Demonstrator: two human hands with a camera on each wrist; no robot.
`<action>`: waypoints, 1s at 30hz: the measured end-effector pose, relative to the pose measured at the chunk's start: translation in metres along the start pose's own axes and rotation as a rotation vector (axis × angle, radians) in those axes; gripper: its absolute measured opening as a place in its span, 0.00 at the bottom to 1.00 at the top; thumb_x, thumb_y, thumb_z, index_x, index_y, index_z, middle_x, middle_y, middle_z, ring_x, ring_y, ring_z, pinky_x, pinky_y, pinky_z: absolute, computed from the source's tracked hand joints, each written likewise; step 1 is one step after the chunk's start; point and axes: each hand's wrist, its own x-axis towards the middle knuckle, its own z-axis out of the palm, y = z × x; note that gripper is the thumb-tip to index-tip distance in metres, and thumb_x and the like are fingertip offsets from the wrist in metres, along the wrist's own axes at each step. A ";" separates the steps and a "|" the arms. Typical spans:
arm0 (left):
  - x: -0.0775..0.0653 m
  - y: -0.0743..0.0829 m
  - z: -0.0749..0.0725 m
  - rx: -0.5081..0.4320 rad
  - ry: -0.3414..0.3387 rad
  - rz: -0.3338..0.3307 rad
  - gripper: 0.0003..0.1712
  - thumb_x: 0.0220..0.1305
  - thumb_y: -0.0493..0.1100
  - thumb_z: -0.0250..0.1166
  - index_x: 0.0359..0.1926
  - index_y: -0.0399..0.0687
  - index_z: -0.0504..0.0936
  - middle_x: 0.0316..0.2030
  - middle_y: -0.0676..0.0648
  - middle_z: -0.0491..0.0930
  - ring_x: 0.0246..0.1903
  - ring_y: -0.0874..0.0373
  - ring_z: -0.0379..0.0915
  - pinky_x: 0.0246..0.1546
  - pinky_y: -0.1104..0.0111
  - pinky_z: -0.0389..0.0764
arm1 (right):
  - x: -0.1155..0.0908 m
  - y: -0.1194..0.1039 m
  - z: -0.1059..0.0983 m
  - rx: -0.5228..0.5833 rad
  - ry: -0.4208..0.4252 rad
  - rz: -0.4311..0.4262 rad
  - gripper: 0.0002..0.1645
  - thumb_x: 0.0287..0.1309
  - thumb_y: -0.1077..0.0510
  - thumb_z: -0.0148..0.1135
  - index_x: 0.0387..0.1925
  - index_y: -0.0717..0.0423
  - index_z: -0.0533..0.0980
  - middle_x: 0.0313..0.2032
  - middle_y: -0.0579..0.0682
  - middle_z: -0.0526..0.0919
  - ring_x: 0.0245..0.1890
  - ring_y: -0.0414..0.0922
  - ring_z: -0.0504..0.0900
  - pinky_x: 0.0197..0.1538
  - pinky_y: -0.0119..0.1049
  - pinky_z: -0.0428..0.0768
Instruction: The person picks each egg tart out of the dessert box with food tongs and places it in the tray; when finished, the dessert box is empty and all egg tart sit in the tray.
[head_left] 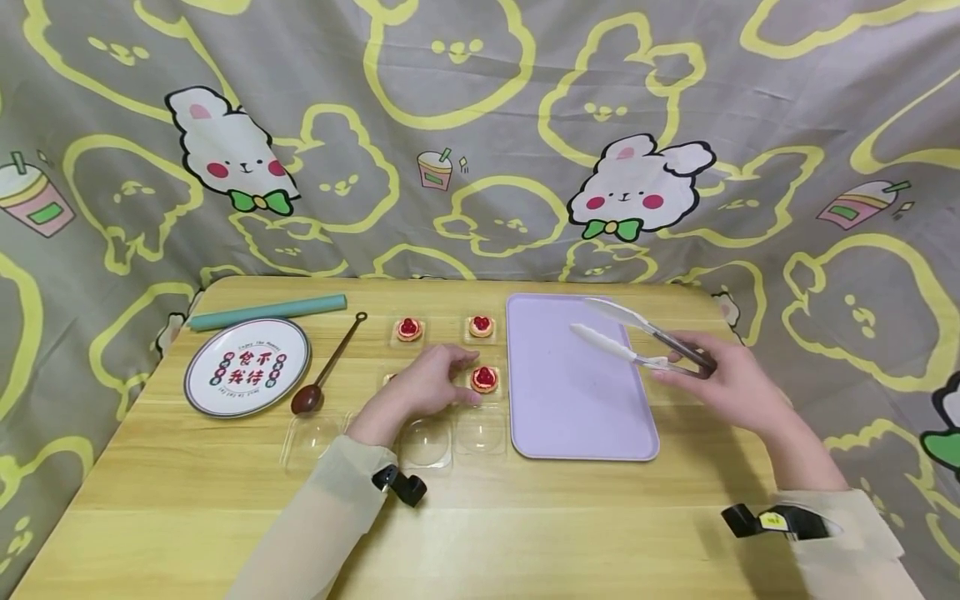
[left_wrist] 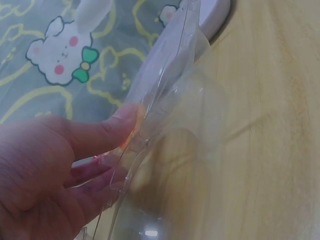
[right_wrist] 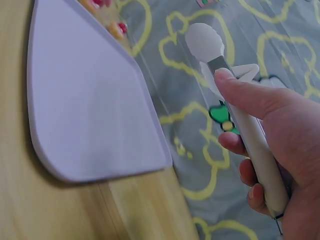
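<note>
My left hand (head_left: 431, 383) holds a clear plastic box (left_wrist: 165, 155) by its edges, thumb on the near side and fingers on the far side. A tart with red fruit (head_left: 485, 380) sits in this box, and its clear lid (head_left: 480, 429) lies folded open toward me. Over the upper right of the lilac tray (head_left: 577, 392), my right hand (head_left: 723, 379) grips a pair of tongs (right_wrist: 256, 145) by the handles. In the head view, the white tips of the tongs stand apart above the tray, with nothing between them.
Behind my left hand, two more boxes hold red-topped tarts (head_left: 408, 329); another is mostly hidden by the hand. Other clear lids (head_left: 426, 442) lie nearer me. A brown long-handled spoon (head_left: 330, 362), a printed plate (head_left: 201, 379) and a teal roll (head_left: 270, 312) occupy the left.
</note>
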 end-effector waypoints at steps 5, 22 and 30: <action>0.001 -0.001 0.000 -0.004 -0.003 0.000 0.44 0.56 0.46 0.83 0.72 0.41 0.76 0.67 0.43 0.79 0.67 0.48 0.74 0.71 0.56 0.71 | 0.010 -0.017 0.010 -0.048 -0.055 -0.082 0.30 0.57 0.49 0.82 0.59 0.53 0.83 0.34 0.42 0.83 0.18 0.37 0.63 0.20 0.34 0.66; 0.002 -0.002 -0.001 -0.007 -0.005 0.008 0.45 0.55 0.45 0.83 0.72 0.40 0.76 0.67 0.42 0.79 0.67 0.48 0.74 0.71 0.56 0.71 | 0.051 -0.058 0.050 -0.263 -0.314 -0.209 0.43 0.57 0.32 0.77 0.65 0.54 0.80 0.39 0.45 0.85 0.28 0.40 0.75 0.31 0.38 0.74; 0.002 -0.003 0.000 -0.007 0.009 0.013 0.45 0.55 0.45 0.84 0.72 0.40 0.77 0.65 0.42 0.81 0.65 0.49 0.76 0.70 0.57 0.72 | 0.070 -0.072 0.061 -0.347 -0.370 -0.284 0.39 0.55 0.36 0.81 0.61 0.54 0.83 0.39 0.43 0.86 0.30 0.38 0.79 0.33 0.40 0.79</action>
